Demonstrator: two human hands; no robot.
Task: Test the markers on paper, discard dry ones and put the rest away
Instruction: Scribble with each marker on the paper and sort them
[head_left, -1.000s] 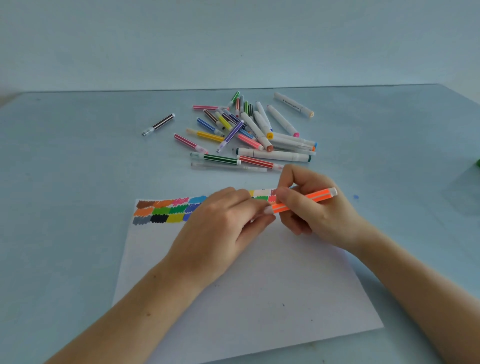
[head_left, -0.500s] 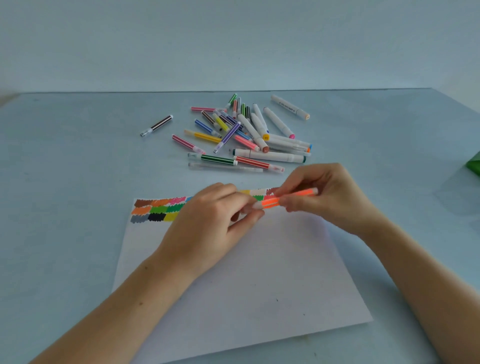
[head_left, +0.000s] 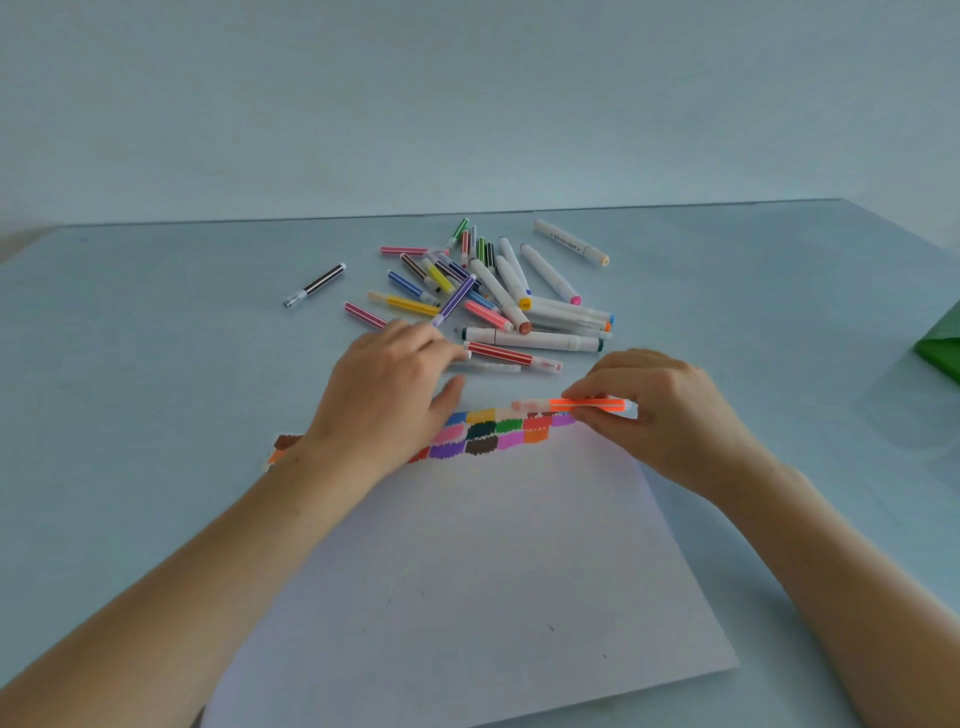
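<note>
My right hand (head_left: 670, 415) pinches the orange marker (head_left: 587, 405), level over the paper's (head_left: 493, 571) swatches; a loose pinch could drop it there. Beyond, my open left hand (head_left: 384, 395) reaches the pile (head_left: 498, 296) and may scatter it.
</note>
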